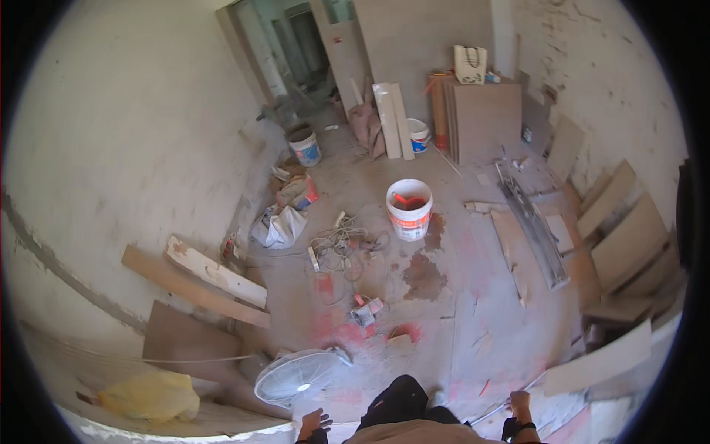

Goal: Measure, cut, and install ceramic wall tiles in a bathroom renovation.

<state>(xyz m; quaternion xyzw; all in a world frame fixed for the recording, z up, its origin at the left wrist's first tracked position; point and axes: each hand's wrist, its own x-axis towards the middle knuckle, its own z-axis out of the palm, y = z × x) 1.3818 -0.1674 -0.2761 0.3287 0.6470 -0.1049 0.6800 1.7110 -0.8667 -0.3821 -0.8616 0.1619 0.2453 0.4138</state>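
My left hand (pixel 314 423) hangs low at the bottom edge, its fingers apart and holding nothing. Just beyond it lies a round wire-caged fan (pixel 303 386). My right hand (pixel 520 405) is curled closed near the lower right. A thin pale rod (pixel 488 414) shows on both sides of this fist; I cannot tell whether the fingers grip it or it passes behind. Close to that hand is a tan board (pixel 600 362). A dusty grey tool (pixel 365 314) with red parts sits on the floor ahead of me.
A white bucket (pixel 410 222) with a red item inside stands mid-floor beside wet patches (pixel 424 277). Tangled cables (pixel 344 240) spread left of it. Boards (pixel 214 274) lie at left, a long metal tool (pixel 529 222) at right. Stacked panels (pixel 488 122) stand at the back.
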